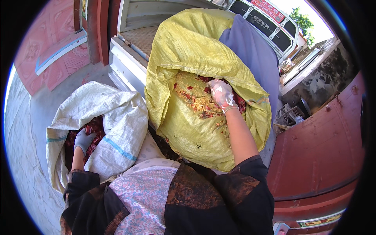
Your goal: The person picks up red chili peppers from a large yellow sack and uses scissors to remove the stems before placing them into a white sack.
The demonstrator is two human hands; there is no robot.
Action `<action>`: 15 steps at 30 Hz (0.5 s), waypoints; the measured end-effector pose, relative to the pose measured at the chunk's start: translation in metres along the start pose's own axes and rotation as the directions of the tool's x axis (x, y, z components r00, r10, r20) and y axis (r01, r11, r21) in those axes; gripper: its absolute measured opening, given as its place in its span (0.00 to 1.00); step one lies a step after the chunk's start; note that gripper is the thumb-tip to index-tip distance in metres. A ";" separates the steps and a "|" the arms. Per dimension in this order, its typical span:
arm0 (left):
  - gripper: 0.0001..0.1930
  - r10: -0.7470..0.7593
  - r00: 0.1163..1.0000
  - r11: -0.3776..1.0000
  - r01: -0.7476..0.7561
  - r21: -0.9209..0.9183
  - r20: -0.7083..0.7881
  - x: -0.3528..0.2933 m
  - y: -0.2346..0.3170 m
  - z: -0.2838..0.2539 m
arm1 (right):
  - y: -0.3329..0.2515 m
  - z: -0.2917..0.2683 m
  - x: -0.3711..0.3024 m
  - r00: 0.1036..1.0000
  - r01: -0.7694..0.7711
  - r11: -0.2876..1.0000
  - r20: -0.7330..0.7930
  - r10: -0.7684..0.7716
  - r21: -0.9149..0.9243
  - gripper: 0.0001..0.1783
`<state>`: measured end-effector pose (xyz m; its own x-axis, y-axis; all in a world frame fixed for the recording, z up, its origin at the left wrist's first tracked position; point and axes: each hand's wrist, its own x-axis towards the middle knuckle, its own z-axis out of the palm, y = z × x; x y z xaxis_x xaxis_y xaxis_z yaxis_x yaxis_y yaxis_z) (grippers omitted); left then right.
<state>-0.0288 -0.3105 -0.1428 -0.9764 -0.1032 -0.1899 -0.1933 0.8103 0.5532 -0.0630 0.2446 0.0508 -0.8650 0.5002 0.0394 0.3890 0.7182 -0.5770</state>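
Observation:
My left hand, in a grey glove, reaches into a white woven sack at the left. Its fingers are closed around some dried red chilies from the pile inside. My right hand wears a pale camouflage-patterned glove and is inside the mouth of a large yellow woven sack. Those fingers are curled downward near red chilies; what they hold, if anything, is hidden. Yellow seeds and red chili scraps cling to the sack's folded-down inner face beside this hand.
The yellow sack leans against a small truck's bed, with a grey-blue cloth behind it. A pink-tiled wall rises at far left. A red metal gate stands at right, near a stained low wall.

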 end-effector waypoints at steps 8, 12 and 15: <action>0.41 -0.011 0.998 0.921 -0.011 0.389 0.055 -0.007 0.032 -0.007 | 0.030 -0.005 0.023 0.972 0.175 0.964 0.122 -0.202 0.200 0.08; 0.29 0.177 0.974 0.954 -0.135 0.266 -0.141 -0.006 0.051 -0.013 | 0.010 0.004 0.003 0.995 0.002 0.956 0.095 -0.032 0.295 0.10; 0.13 0.318 0.873 0.848 -0.436 -0.300 -0.370 0.012 0.052 -0.007 | 0.017 0.007 0.009 0.981 0.162 0.952 0.059 -0.183 0.258 0.09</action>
<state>-0.0514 -0.2739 -0.1106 -0.9495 -0.0460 0.3103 0.2329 0.5595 0.7954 -0.0664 0.2581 0.0352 -0.9388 0.3307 0.0965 0.1482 0.6404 -0.7536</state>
